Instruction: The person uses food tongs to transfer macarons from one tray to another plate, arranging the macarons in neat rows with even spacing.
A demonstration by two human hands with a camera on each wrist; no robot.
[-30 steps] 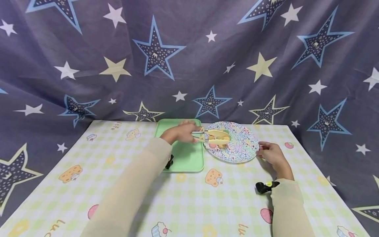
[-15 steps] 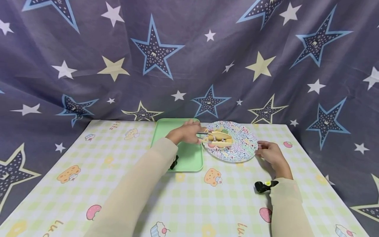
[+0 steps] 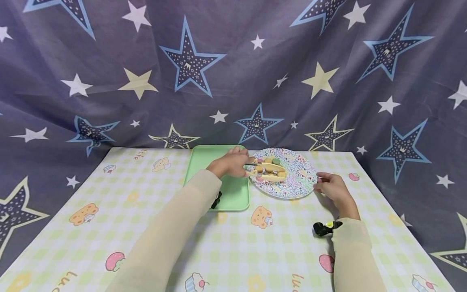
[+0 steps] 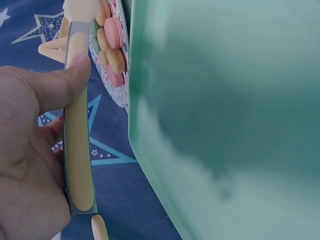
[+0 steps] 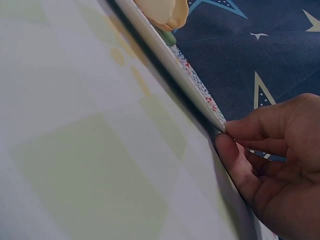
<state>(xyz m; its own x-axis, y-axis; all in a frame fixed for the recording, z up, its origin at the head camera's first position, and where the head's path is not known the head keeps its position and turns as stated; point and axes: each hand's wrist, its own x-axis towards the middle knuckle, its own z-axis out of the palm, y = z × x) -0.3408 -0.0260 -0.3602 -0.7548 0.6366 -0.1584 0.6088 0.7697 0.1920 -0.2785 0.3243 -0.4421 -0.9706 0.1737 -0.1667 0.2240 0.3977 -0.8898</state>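
My left hand (image 3: 233, 163) grips a pair of tongs (image 4: 79, 155) with cream-yellow handles and ends, its thumb lying along one handle. The tongs' ends stand spread over the left part of a round, colourfully speckled plate (image 3: 300, 174), with tan macarons (image 3: 268, 170) between them. On the same plate are a green macaron (image 3: 275, 161) and pink macarons (image 4: 114, 32); the tongs partly hide the group. Whether the tongs touch any macaron, I cannot tell. My right hand (image 5: 280, 155) pinches the plate's right rim between thumb and fingers.
Beneath my left hand lies a light green rectangular tray (image 3: 233, 198), close beside the plate's left edge. A checked cloth with printed pictures covers the table (image 3: 284, 251). Behind its far edge hangs a dark curtain (image 3: 233, 81) with stars.
My left hand has shifted slightly right with the tongs, whose ends have spread wider around the tan macarons. My right hand stays at the plate's rim.
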